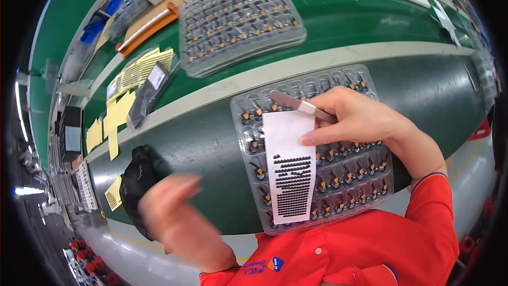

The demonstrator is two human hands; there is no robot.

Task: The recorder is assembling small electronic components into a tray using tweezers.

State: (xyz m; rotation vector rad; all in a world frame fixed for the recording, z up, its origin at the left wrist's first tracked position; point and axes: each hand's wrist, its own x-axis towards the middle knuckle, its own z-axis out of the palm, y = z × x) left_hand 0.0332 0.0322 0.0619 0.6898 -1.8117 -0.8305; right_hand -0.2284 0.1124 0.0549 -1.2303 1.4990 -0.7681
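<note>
Right hand (360, 119) gripped a pair of metal tweezers (301, 106), fingers closed round the shaft, tips pointing left and far. The index fingertip pressed on the right edge of a white sticker sheet (288, 164) bearing rows of small black pads. The sheet lay lengthwise on a clear blister tray (312, 148) of small black-and-orange parts, near centre of the tabletop (211, 143); the tweezers sat just beyond the sheet's far edge, above the tray.

Left hand (180, 217) was at near left, heavily motion-blurred; could not tell whether its fingers were open or closed, or whether they held anything. It overlapped a black bag (138, 175) lying at the near left, contact unclear.

The sheet covered the tray's middle columns; the hand hid its right-hand cells. A second filled tray (241, 18) lay far, on the green mat (370, 21). Yellow label sheets (124, 108) lay far left, detail too small to make out.
</note>
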